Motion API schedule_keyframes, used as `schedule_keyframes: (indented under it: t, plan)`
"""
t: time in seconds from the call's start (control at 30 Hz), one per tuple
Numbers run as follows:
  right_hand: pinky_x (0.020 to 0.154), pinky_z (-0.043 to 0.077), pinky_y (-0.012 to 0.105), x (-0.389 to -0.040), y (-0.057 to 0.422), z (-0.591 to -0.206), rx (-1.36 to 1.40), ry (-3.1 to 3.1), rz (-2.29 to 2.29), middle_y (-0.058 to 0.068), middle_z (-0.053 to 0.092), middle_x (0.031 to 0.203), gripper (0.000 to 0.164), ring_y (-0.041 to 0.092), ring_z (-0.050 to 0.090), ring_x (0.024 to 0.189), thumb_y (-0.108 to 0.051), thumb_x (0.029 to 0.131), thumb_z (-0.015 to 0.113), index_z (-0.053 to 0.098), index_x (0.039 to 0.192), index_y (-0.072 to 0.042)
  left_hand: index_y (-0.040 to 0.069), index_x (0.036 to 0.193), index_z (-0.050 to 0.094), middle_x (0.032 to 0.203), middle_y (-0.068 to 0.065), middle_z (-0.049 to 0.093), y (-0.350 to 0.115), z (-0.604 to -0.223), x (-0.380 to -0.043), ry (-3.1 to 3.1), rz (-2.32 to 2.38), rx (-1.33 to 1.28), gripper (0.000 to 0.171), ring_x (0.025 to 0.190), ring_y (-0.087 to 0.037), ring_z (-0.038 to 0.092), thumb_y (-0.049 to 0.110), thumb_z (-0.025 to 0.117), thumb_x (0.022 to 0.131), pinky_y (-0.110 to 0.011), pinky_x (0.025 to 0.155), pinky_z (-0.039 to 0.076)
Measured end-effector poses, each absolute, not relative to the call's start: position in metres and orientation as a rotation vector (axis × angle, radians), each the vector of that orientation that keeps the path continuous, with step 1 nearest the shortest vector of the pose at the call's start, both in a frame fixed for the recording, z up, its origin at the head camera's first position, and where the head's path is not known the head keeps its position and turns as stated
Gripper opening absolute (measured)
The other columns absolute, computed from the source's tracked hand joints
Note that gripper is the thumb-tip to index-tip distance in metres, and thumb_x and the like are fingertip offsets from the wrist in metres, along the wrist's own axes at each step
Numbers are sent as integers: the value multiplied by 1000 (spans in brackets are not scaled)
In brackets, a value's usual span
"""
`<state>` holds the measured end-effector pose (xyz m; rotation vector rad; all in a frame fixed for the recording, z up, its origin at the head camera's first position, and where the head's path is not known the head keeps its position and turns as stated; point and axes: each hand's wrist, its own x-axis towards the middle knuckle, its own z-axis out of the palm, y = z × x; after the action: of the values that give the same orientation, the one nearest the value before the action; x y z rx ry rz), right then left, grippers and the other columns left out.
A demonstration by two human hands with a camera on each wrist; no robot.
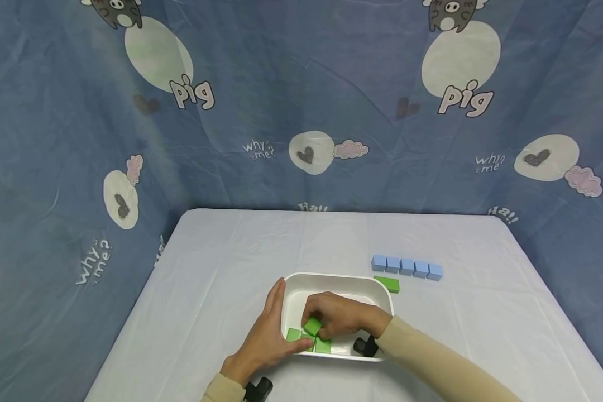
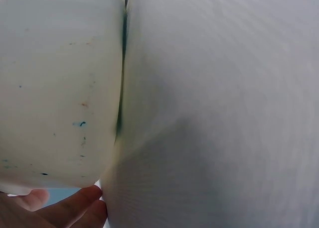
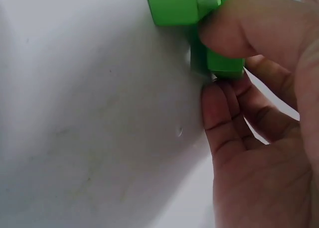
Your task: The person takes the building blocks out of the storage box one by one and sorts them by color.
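Observation:
A white tray [image 1: 341,283] stands on the table, with three green blocks [image 1: 324,345] along its near wall at the left. My left hand [image 1: 263,335] holds the tray's near left corner, its fingers along the outside wall and its thumb over the near rim by the blocks. In the left wrist view, fingertips [image 2: 82,203] touch the tray's outer wall [image 2: 55,88]. Inside the tray, my right hand [image 1: 339,314] pinches another green block [image 1: 312,325] just above the others. The right wrist view shows its thumb [image 3: 234,29] against a green block [image 3: 225,63].
Several light blue blocks [image 1: 407,267] lie in a row on the table behind the tray at the right. A green piece [image 1: 388,283] lies by the tray's far right corner. A patterned blue curtain [image 1: 261,100] hangs behind the white-covered table [image 1: 221,251].

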<state>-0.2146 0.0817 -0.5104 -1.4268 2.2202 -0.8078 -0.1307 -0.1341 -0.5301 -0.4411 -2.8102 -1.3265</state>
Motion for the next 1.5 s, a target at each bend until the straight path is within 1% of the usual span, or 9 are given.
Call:
schedule_keyframes:
  t: [0.2, 0.47, 0.67, 0.83, 0.97, 1.17, 1.27, 1.4, 1.5]
  plan:
    - [75, 50, 18, -214, 83, -504, -1358, 2269, -893, -11, 63, 94, 35, 2, 57, 83, 4, 71, 80, 74, 100, -14, 7, 164, 8, 170, -7, 11, -133, -529, -130, -2792, -1356, -438, 136, 137, -30, 44, 56, 90, 68, -52, 105, 44]
    - [79, 52, 20, -215, 89, -496, -1275, 2310, -940, -10, 62, 96, 33, 2, 59, 86, 1, 75, 80, 72, 103, -13, 6, 164, 8, 170, -7, 10, -130, -530, -131, -2803, -1325, -461, 135, 137, -33, 44, 56, 89, 69, -53, 104, 45]
    - [79, 53, 24, -217, 97, -488, -1263, 2358, -1012, -8, 64, 95, 33, 4, 60, 85, 0, 76, 78, 71, 105, -12, 8, 164, 7, 170, -7, 10, -132, -531, -132, -2809, -1338, -445, 136, 135, -31, 46, 61, 88, 68, -52, 103, 45]
    - [78, 55, 29, -219, 105, -476, -1280, 2412, -1077, -7, 64, 95, 32, 6, 61, 83, -1, 75, 76, 70, 105, -12, 9, 165, 6, 170, -4, 10, -135, -531, -132, -2813, -1340, -426, 137, 135, -30, 45, 63, 87, 68, -52, 103, 45]
    - [78, 55, 34, -219, 113, -466, -1251, 2454, -1089, -8, 64, 95, 32, 8, 60, 84, -2, 75, 76, 70, 105, -13, 8, 165, 8, 170, -3, 10, -135, -531, -132, -2811, -1332, -415, 137, 135, -30, 45, 63, 87, 68, -52, 104, 44]
    - [79, 56, 42, -220, 126, -455, -1213, 2480, -1136, -8, 64, 96, 33, 9, 61, 85, -2, 76, 78, 72, 107, -10, 8, 164, 8, 169, -5, 12, -136, -532, -131, -2804, -1327, -416, 137, 135, -32, 46, 64, 87, 67, -53, 104, 44]
    - [79, 56, 44, -220, 133, -449, -1190, 2507, -1145, -9, 64, 97, 34, 9, 61, 84, -1, 76, 78, 72, 108, -11, 7, 164, 9, 169, -7, 12, -135, -532, -131, -2803, -1326, -415, 137, 135, -33, 46, 63, 88, 67, -54, 104, 44]
    - [80, 55, 43, -220, 144, -443, -1148, 2526, -1157, -9, 64, 99, 34, 10, 61, 85, -1, 78, 76, 71, 110, -13, 7, 164, 9, 169, -8, 13, -134, -531, -131, -2805, -1329, -411, 137, 134, -33, 47, 62, 88, 67, -54, 104, 44]
    - [80, 55, 42, -220, 151, -441, -1129, 2538, -1168, -8, 63, 101, 33, 11, 61, 85, -1, 80, 75, 71, 111, -11, 7, 164, 9, 169, -6, 13, -135, -531, -131, -2809, -1328, -402, 137, 134, -33, 47, 61, 89, 66, -54, 104, 44]
